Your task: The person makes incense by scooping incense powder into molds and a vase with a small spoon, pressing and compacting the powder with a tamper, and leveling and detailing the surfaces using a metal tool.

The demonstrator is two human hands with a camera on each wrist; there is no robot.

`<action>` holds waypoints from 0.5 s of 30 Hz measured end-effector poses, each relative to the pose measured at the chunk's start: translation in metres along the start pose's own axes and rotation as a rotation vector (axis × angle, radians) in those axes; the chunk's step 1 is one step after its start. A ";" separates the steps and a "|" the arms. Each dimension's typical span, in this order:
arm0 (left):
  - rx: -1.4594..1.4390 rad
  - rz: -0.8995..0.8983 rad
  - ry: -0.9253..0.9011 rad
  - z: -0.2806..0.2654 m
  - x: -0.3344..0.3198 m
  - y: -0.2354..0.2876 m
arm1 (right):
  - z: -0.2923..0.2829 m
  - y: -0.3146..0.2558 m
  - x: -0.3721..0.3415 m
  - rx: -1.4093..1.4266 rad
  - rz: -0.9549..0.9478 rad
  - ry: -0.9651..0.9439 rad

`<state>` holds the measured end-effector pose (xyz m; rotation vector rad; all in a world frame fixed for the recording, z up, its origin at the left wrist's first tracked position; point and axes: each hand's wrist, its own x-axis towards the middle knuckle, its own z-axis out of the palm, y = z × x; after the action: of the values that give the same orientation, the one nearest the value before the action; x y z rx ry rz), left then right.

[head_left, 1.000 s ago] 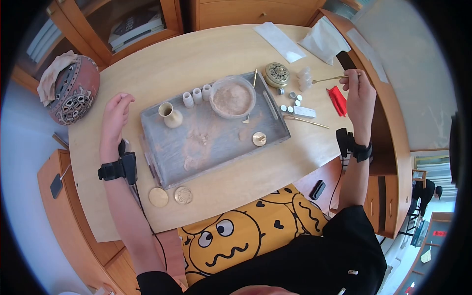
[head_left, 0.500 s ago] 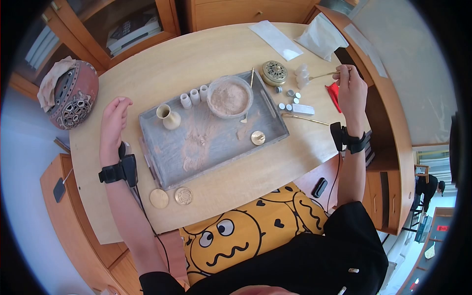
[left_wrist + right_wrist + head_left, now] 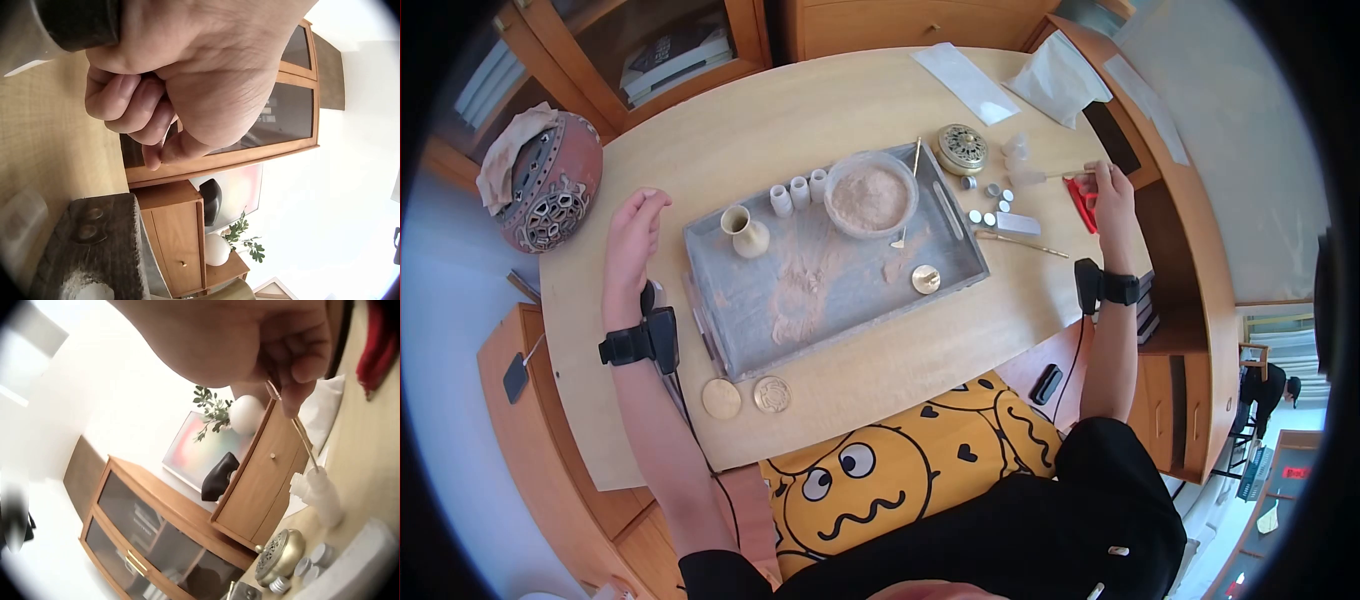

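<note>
My right hand [image 3: 1114, 205] pinches a thin gold metal stick [image 3: 304, 439] between thumb and fingers at the table's right side. The stick's far end goes into the mouth of a small white bottle [image 3: 325, 499], which looks blurred and leaning in the head view. Another whitish bottle [image 3: 1017, 148] stands just behind it. A red cloth [image 3: 1084, 204] lies beside the right hand. My left hand [image 3: 634, 235] hovers left of the grey tray [image 3: 840, 330], its fingers loosely curled with nothing seen in them.
On the tray are a beige vase [image 3: 746, 234], several white cups [image 3: 799, 190], a bowl of powder [image 3: 870, 198] and a brass lid [image 3: 926, 279]. A brass censer [image 3: 962, 149], small jars [image 3: 989, 219] and a gold-handled brush [image 3: 1022, 243] lie right of it. Two round discs [image 3: 772, 394] sit near the front edge.
My right hand has come a little down and toward my body with the stick. One small bottle has shifted away from the other, toward that hand. The left hand has hardly moved.
</note>
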<state>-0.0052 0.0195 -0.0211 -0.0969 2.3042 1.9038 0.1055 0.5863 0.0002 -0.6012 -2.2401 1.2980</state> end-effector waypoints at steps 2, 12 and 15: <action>0.004 -0.004 0.004 0.001 0.000 0.002 | -0.014 0.026 -0.003 0.135 0.105 -0.018; 0.024 -0.011 -0.014 0.001 0.001 0.001 | -0.019 0.025 -0.017 0.693 0.274 -0.215; 0.007 -0.001 -0.006 0.001 -0.001 0.002 | -0.002 -0.013 -0.027 0.670 0.251 -0.306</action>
<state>-0.0049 0.0206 -0.0197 -0.0915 2.3069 1.8923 0.1268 0.5659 0.0077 -0.4528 -1.7933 2.2529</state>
